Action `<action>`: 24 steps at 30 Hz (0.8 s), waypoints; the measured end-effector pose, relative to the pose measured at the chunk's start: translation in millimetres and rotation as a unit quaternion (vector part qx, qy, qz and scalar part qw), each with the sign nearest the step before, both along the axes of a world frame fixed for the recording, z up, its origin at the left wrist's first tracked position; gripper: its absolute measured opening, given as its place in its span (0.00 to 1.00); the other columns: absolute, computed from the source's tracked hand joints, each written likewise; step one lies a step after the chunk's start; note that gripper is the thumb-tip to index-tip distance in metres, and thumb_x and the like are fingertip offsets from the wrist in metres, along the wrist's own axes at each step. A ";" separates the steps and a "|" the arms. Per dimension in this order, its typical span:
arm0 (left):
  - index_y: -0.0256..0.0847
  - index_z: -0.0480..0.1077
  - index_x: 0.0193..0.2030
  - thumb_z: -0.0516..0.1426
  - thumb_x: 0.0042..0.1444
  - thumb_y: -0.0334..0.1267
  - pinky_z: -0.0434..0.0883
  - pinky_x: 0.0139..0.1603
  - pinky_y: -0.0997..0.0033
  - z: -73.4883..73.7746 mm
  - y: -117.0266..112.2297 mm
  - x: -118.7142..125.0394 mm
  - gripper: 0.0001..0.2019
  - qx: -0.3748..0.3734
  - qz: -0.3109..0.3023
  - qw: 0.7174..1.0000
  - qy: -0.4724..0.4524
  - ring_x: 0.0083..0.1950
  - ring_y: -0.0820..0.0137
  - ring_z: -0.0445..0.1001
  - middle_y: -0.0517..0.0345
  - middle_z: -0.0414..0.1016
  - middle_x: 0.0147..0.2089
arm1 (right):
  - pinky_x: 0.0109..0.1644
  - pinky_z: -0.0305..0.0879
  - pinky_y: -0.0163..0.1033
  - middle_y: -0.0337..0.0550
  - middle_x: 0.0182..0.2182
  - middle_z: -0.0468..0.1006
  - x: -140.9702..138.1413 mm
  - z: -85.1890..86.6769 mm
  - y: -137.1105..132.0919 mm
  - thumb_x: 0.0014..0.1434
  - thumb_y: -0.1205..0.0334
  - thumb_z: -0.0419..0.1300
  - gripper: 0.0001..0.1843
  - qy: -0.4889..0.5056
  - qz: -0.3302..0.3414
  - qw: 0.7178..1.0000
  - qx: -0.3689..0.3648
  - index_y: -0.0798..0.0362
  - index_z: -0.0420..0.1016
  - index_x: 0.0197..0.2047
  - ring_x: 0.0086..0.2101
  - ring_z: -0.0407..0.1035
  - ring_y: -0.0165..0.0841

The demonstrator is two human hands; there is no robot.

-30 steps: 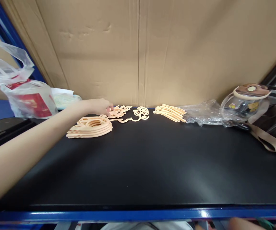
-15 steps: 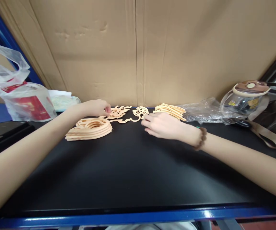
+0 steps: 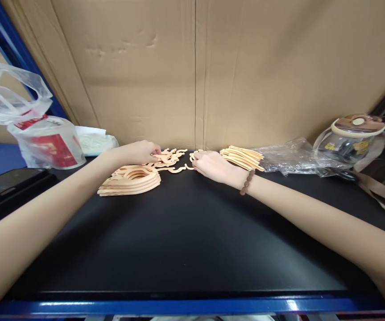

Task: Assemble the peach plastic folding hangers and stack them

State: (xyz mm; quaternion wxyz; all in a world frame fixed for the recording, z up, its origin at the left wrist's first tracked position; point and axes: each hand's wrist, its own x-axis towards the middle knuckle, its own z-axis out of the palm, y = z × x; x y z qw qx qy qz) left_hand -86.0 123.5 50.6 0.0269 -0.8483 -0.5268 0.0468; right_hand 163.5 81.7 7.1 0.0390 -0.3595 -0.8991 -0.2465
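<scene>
At the back of the black tabletop (image 3: 179, 232), my left hand (image 3: 142, 153) is closed, its fingertips at a pile of peach S-shaped plastic hooks (image 3: 174, 156). Whether a hook is between them, I cannot tell. Just in front of that hand lies a stack of peach plastic hanger bodies (image 3: 130, 183), with hooks trailing to its right. My right hand (image 3: 214, 166) curls its fingers over small curved peach pieces (image 3: 192, 157) and mostly covers them. What it grips is hidden. Beside it on the right is a bundle of slim peach strips (image 3: 242, 157).
A cardboard wall (image 3: 138, 89) closes off the back. On the left are a plastic bag with a cup (image 3: 50, 142), a tissue pack (image 3: 95, 141) and a dark phone (image 3: 8, 189). Crumpled clear wrap (image 3: 289, 156) and a strapped water bottle (image 3: 349, 140) are at right.
My right hand has moved left, onto the small curved pieces, and its fingers have curled in. My left hand stays by the hook pile. The view has shifted slightly.
</scene>
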 end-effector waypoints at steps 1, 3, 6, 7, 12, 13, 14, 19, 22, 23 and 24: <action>0.41 0.71 0.37 0.50 0.53 0.46 0.61 0.33 0.70 -0.4 0.5 -0.2 0.14 0.002 -0.003 1.000 0.001 0.36 0.63 0.73 0.52 0.78 0.37 | 0.36 0.56 0.40 0.52 0.38 0.74 -0.5 -0.8 1.2 0.67 0.68 0.48 0.13 -0.001 0.006 1.000 0.001 0.61 0.72 0.36 0.37 0.68 0.37; 0.41 0.70 0.34 0.49 0.54 0.46 0.60 0.32 0.70 -1.3 0.2 0.5 0.14 0.007 -0.005 1.000 0.004 0.34 0.63 0.72 0.52 0.78 0.35 | 0.39 0.57 0.40 0.51 0.39 0.74 -1.0 -1.4 1.5 0.66 0.70 0.48 0.12 -0.004 0.018 1.000 0.003 0.59 0.72 0.36 0.39 0.67 0.37; 0.40 0.69 0.35 0.48 0.55 0.46 0.60 0.31 0.69 -2.4 -2.9 3.3 0.14 0.013 -0.004 1.000 0.010 0.34 0.62 0.72 0.49 0.77 0.36 | 0.43 0.57 0.40 0.50 0.40 0.74 -0.3 0.5 -3.9 0.65 0.74 0.47 0.11 -0.004 0.028 1.000 0.009 0.59 0.70 0.39 0.41 0.66 0.37; 0.39 0.69 0.37 0.47 0.56 0.46 0.60 0.31 0.69 -2.6 -4.1 4.0 0.16 0.015 -0.002 1.000 0.011 0.34 0.62 0.72 0.48 0.77 0.36 | 0.44 0.57 0.40 0.50 0.40 0.74 0.6 1.9 -7.1 0.65 0.75 0.47 0.11 -0.002 0.026 1.000 0.014 0.59 0.70 0.40 0.41 0.66 0.37; 0.37 0.68 0.45 0.44 0.57 0.49 0.62 0.33 0.68 -3.6 -4.4 2.4 0.21 0.017 0.015 1.000 0.006 0.36 0.60 0.73 0.45 0.76 0.39 | 0.42 0.56 0.40 0.50 0.40 0.74 14.1 11.1 -29.5 0.66 0.74 0.46 0.11 0.000 -0.008 0.999 0.044 0.60 0.68 0.42 0.38 0.67 0.36; 0.37 0.68 0.45 0.45 0.57 0.49 0.62 0.34 0.68 -3.8 -3.5 1.5 0.20 0.015 0.016 1.000 0.005 0.37 0.59 0.73 0.45 0.77 0.39 | 0.41 0.56 0.40 0.50 0.39 0.74 18.7 11.8 -34.7 0.66 0.75 0.46 0.11 -0.003 -0.014 0.999 0.052 0.60 0.68 0.42 0.37 0.67 0.37; 0.37 0.68 0.45 0.46 0.56 0.48 0.63 0.35 0.68 -3.9 -2.6 0.8 0.20 0.013 0.015 1.000 0.003 0.38 0.59 0.73 0.45 0.77 0.40 | 0.40 0.56 0.40 0.50 0.37 0.74 23.8 11.6 -40.1 0.65 0.76 0.46 0.11 -0.005 -0.021 0.998 0.058 0.61 0.68 0.42 0.36 0.67 0.37; 0.38 0.69 0.44 0.51 0.50 0.43 0.65 0.38 0.70 -2.7 -0.7 1.6 0.17 -0.010 -0.002 1.000 0.000 0.42 0.61 0.74 0.48 0.77 0.43 | 0.37 0.53 0.40 0.46 0.32 0.74 46.7 1.2 -72.5 0.66 0.71 0.49 0.10 0.016 0.038 0.995 0.094 0.58 0.69 0.35 0.33 0.66 0.37; 0.38 0.70 0.46 0.52 0.49 0.44 0.65 0.40 0.71 -2.8 0.5 2.4 0.19 -0.017 -0.007 1.000 -0.001 0.44 0.62 0.74 0.48 0.77 0.46 | 0.37 0.52 0.40 0.45 0.29 0.73 51.4 -6.2 -91.3 0.67 0.69 0.47 0.13 0.025 0.064 0.994 0.091 0.56 0.69 0.33 0.32 0.65 0.36; 0.38 0.70 0.47 0.51 0.50 0.44 0.66 0.41 0.71 -3.3 1.3 2.1 0.20 -0.016 -0.009 1.000 -0.002 0.45 0.62 0.74 0.48 0.77 0.47 | 0.37 0.51 0.40 0.45 0.30 0.73 51.4 -8.2 -95.6 0.68 0.68 0.46 0.14 0.028 0.070 0.994 0.084 0.56 0.69 0.33 0.32 0.65 0.36; 0.38 0.71 0.47 0.51 0.51 0.45 0.66 0.41 0.71 -4.1 2.2 1.6 0.20 -0.015 -0.012 1.000 -0.002 0.45 0.62 0.74 0.48 0.77 0.47 | 0.37 0.51 0.40 0.45 0.30 0.73 51.0 -9.9 -98.8 0.68 0.68 0.46 0.14 0.031 0.075 0.994 0.076 0.56 0.69 0.34 0.32 0.65 0.36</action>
